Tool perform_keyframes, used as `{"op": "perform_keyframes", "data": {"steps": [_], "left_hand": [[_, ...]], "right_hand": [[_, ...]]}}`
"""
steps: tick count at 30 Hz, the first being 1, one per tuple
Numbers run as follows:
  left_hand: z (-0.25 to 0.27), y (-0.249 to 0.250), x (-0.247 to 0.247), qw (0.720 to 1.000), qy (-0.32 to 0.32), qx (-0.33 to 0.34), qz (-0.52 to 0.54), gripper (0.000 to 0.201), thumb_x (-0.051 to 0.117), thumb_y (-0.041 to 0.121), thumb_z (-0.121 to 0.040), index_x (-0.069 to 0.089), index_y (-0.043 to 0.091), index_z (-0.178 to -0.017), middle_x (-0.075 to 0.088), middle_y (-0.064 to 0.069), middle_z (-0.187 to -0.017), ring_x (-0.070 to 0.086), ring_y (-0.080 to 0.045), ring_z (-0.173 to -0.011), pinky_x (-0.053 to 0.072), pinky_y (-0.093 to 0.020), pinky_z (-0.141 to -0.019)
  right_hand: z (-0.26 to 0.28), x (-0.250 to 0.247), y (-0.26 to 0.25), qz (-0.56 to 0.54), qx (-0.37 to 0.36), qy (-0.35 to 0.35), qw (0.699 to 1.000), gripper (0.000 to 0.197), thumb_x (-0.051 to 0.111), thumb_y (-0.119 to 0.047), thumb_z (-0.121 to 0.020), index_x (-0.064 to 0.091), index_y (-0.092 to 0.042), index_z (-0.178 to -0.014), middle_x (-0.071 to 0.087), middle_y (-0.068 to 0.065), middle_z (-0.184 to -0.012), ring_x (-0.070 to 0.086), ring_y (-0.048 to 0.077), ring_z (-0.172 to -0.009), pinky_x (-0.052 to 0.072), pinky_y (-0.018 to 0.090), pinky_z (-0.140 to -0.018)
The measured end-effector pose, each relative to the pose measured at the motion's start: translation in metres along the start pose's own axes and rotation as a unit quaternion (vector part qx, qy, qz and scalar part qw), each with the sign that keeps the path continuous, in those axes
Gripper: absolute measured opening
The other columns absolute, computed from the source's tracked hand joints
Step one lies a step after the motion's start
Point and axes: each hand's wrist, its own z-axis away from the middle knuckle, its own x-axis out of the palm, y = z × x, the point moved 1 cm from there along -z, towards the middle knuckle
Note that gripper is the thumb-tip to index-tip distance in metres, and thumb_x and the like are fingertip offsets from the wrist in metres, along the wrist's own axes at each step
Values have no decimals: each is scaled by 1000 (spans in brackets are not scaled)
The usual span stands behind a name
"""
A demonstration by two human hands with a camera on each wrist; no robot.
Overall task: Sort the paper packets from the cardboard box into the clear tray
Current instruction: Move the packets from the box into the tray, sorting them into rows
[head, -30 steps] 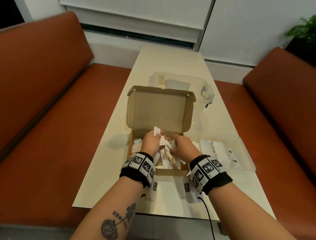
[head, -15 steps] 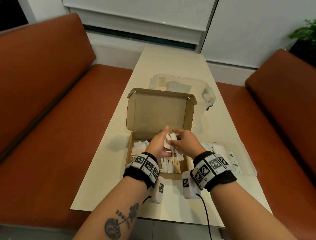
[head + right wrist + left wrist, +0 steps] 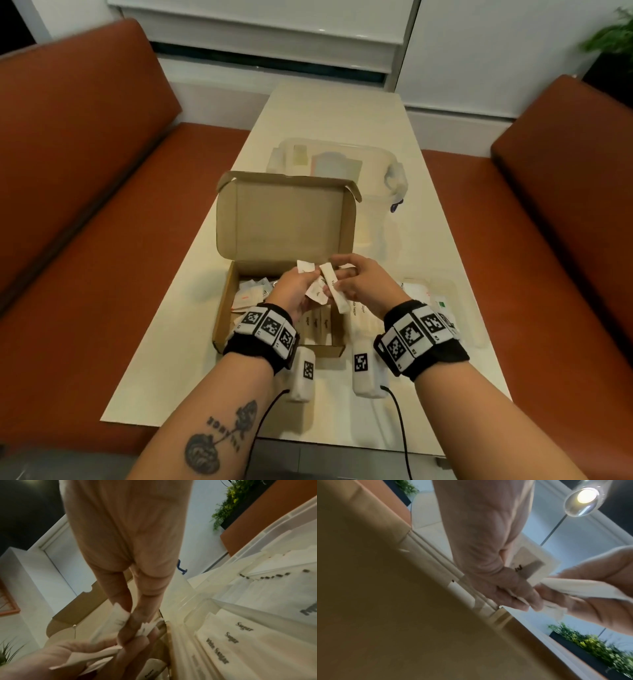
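While both hands pinch a small bunch of paper packets (image 3: pixel 320 286) above the cardboard box (image 3: pixel 274 240), left hand (image 3: pixel 291 291) meeting right hand (image 3: pixel 363 286), a loose packet could slip free during the carry to the clear tray (image 3: pixel 442 298) beside the right hand

Matt brown corrugated card forms the cardboard box (image 3: pixel 284 219), its lid raised. White matt paper packets (image 3: pixel 330 286) are pinched above it. A clear tray (image 3: pixel 448 291) of glossy translucent plastic is seen alongside, on a smooth cream table (image 3: pixel 335 113). Rust-orange upholstered benches (image 3: pixel 85 144) flank it.
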Motion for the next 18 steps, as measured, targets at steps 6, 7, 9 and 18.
{"op": "perform_keyframes", "data": {"steps": [6,7,9,18], "left_hand": [[-1,-7,11,1000,-9,-17,20,16,52,9,-94,61,4,-106,69,-11,-83,67,-17,-62,56,-28,-52],[-1,-7,12,1000,-11,-8,5,18,51,4,-93,61,4,-109,69,-11,-86,68,-17,-65,56,-27,-53],[0,-8,14,1000,-2,9,-24,24,51,-2,-92,59,4,-113,68,-13,-92,68,-18,-72,56,-27,-56],[4,-21,2,996,72,35,32,22,50,-6,-92,57,8,-108,69,-15,-99,70,-24,-88,60,-31,-64]], "right_hand": [[1,-13,7,9,-2,22,1000,41,54,16,-81,54,-2,-118,63,13,-82,66,29,-79,55,45,-84],[0,-14,7,2,-7,23,1000,39,55,16,-81,54,-2,-115,65,7,-74,67,26,-75,57,43,-81],[-1,-17,7,-11,-12,26,1000,36,55,16,-81,55,-4,-110,65,0,-65,69,23,-71,59,38,-75],[-8,-47,26,131,18,186,974,16,61,0,-76,60,-11,-87,63,8,-88,64,24,-78,54,30,-63]]}}
